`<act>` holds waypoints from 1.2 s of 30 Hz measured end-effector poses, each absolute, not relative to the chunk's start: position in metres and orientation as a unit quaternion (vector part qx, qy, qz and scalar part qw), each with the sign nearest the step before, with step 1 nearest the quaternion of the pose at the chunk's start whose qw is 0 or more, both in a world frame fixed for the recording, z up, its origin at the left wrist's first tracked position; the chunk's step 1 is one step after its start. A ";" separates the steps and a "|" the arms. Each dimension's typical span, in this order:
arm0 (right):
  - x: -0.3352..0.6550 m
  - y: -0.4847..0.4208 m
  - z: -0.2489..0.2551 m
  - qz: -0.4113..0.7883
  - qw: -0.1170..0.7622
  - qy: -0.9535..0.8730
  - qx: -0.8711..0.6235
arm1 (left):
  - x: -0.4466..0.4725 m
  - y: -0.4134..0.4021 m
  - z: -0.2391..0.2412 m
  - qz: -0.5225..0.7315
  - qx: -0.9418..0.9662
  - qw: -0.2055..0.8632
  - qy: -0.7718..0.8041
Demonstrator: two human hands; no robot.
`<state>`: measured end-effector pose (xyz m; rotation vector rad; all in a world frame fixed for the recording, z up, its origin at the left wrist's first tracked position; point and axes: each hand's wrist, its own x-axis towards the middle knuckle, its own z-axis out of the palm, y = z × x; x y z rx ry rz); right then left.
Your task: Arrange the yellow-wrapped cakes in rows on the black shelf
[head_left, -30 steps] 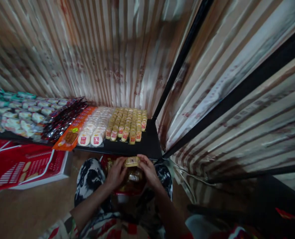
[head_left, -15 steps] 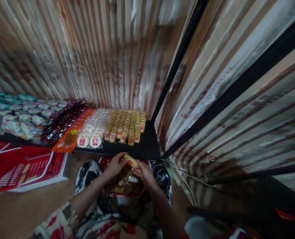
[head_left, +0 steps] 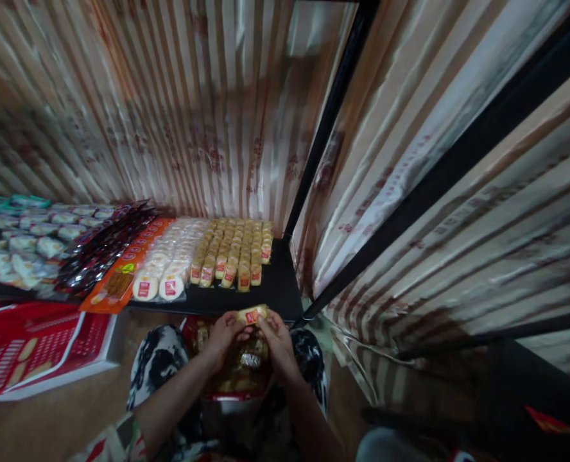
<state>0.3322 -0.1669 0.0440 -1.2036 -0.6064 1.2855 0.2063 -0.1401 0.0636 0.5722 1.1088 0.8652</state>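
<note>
My left hand [head_left: 223,335] and my right hand [head_left: 276,336] both pinch one small yellow snack packet with a red label [head_left: 251,314], held just in front of the black shelf's front edge [head_left: 266,301]. Below my hands, on my lap, sits a red container [head_left: 237,378] filled with more such packets. On the shelf beyond stand rows of the same yellow packets [head_left: 237,250], with round white packets [head_left: 167,260] to their left.
Further left on the shelf lie orange packs [head_left: 121,276], dark red packs [head_left: 99,247] and pale green-white packs [head_left: 15,237]. A red printed carton [head_left: 34,350] lies at the lower left. Striped curtains hang behind and to the right, crossed by black poles [head_left: 323,135].
The packet has been lifted from the container and turned, and now sits higher between both hands, nearer the shelf edge. The view has shifted slightly right and up.
</note>
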 end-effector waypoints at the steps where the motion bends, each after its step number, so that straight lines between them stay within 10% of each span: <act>1: 0.332 -0.166 0.043 0.545 0.606 -0.256 -0.520 | 0.210 -0.140 0.063 0.390 0.258 0.730 0.499; 6: 0.335 -0.156 0.043 0.478 0.612 -0.287 -0.560 | 0.223 -0.136 0.059 0.373 0.308 0.707 0.516; 15: 0.310 -0.119 0.066 0.299 0.470 -0.523 -0.646 | 0.190 -0.132 0.042 0.460 0.551 0.294 0.631; 36: 0.258 -0.024 0.079 0.133 0.264 -0.692 -0.659 | 0.163 -0.073 0.024 0.406 0.678 0.223 0.572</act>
